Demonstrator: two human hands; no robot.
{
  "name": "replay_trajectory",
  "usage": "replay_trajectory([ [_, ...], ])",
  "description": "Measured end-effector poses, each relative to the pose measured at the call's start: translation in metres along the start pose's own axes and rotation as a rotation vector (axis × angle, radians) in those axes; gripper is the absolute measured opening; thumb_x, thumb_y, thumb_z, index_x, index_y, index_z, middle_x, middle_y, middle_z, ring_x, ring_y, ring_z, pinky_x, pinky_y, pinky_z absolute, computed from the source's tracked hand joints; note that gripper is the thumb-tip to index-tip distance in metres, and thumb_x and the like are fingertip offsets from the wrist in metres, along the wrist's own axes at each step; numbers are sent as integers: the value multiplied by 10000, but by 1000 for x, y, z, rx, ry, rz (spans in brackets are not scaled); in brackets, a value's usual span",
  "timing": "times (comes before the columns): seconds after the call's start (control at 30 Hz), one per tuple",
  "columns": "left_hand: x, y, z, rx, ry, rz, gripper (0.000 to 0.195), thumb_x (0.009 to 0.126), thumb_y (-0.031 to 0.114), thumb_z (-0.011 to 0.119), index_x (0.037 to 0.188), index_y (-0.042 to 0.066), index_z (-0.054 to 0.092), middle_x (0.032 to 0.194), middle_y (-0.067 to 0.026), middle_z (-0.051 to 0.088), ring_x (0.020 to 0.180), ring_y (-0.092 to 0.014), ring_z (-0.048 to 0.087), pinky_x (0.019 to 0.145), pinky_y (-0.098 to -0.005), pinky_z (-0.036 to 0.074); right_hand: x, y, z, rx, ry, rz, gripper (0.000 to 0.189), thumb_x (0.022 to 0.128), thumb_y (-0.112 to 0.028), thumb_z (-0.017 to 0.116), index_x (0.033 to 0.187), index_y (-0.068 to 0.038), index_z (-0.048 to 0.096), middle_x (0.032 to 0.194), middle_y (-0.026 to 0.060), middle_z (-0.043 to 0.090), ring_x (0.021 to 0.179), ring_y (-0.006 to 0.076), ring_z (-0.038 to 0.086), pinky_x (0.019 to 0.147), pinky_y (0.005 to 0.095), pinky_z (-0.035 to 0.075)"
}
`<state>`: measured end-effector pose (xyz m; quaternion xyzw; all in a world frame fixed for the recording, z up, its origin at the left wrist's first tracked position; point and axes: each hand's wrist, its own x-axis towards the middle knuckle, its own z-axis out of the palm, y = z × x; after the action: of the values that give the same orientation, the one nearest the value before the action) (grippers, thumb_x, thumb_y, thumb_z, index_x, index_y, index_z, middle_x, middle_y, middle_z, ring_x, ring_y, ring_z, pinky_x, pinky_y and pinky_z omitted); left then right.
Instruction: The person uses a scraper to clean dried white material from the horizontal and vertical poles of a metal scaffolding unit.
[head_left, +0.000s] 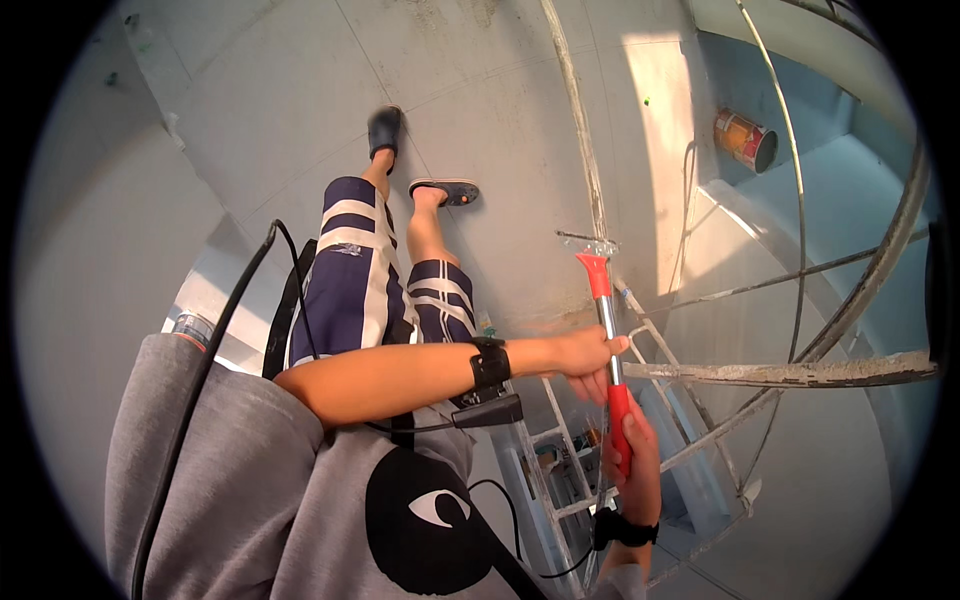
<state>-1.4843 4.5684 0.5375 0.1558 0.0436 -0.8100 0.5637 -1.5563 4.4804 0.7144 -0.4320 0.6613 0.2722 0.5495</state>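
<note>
A long-handled scraper (602, 304) with a red head, a bare metal shaft and a red grip stands nearly upright in the picture, its wide blade at the top. My left hand (589, 356) is on the metal shaft, thumb across it and fingers partly hidden behind it. Lower down, my right hand (634, 450) is wrapped around the red grip. Black straps with small devices sit on both wrists. Some whitish, see-through matter shows around the blade, too unclear to name.
A paint-spattered metal scaffold frame (780, 373) with curved tubes and ladder-like rungs (551, 435) stands at the right. An open orange and white tin bucket (745, 140) lies on its side beyond it. A black cable (217, 352) hangs along my left side.
</note>
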Motion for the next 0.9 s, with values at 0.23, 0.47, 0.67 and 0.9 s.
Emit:
replay_trajectory([
  [0.23, -1, 20, -35, 103, 118, 36, 595, 1013, 435, 250, 979, -79, 548, 791, -195, 676, 666, -243, 697, 528, -337, 577, 29, -1, 18, -71, -10, -101, 551, 985, -310, 469, 1464, -97, 299, 562, -17, 429, 389, 37, 343, 329, 181, 260],
  [0.47, -28, -11, -32, 190, 210, -138, 490, 1002, 449, 298, 1069, 5, 496, 859, -120, 672, 650, -194, 678, 511, -304, 541, 25, 66, 31, -371, 121, -299, 487, 974, -212, 498, 1421, -64, 376, 597, -21, 455, 429, 33, 371, 377, 201, 305],
  [0.67, -72, -24, 12, 495, 143, -357, 432, 977, 351, 387, 1193, -20, 424, 957, -148, 681, 628, -182, 674, 468, -263, 497, 29, 180, 13, -428, 192, -737, 383, 921, -223, 583, 1224, 1, 512, 658, 93, 540, 481, 123, 478, 452, 278, 387],
  [0.9, -94, -52, 95, 917, 81, -269, 465, 1006, 410, 371, 1188, -11, 449, 896, -113, 705, 545, -124, 595, 533, -260, 473, -21, 268, -17, -260, 324, -843, 343, 829, -209, 697, 1062, 5, 566, 711, 177, 586, 605, 298, 576, 573, 366, 453],
])
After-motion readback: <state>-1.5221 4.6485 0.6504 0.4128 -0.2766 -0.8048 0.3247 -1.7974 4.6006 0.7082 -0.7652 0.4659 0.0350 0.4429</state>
